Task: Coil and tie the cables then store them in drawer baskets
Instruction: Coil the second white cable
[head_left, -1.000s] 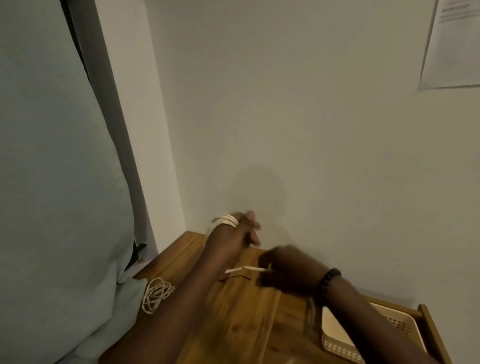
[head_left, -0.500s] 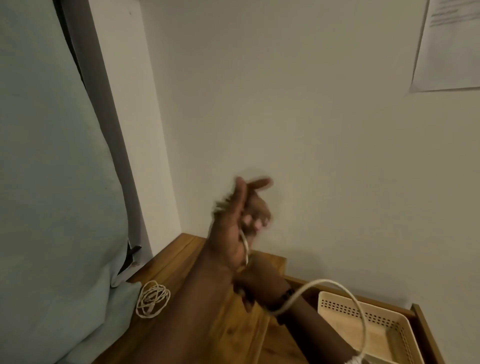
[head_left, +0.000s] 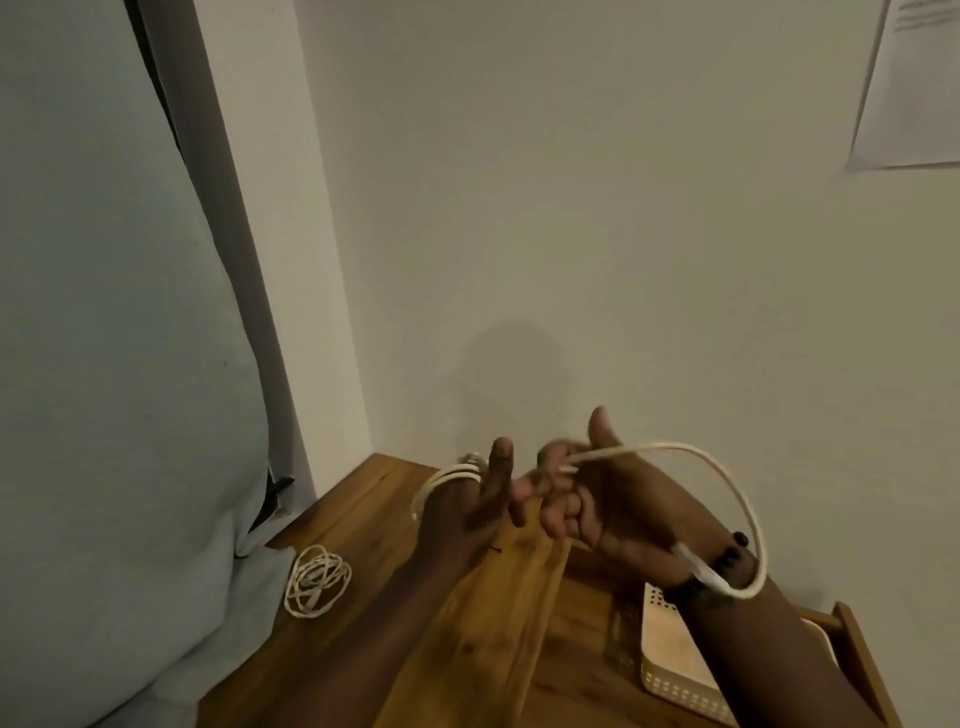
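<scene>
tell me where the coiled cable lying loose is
The coiled cable lies on the wooden top, low left in the head view, beside the pale cushion.

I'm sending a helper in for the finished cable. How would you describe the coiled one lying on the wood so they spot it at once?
Start at the wooden top in the wall corner. Near its left edge, beside the pale blue fabric, lies a small coiled white cable. Unlike the other white cable, which both hands hold up, it rests flat and untouched.
</scene>
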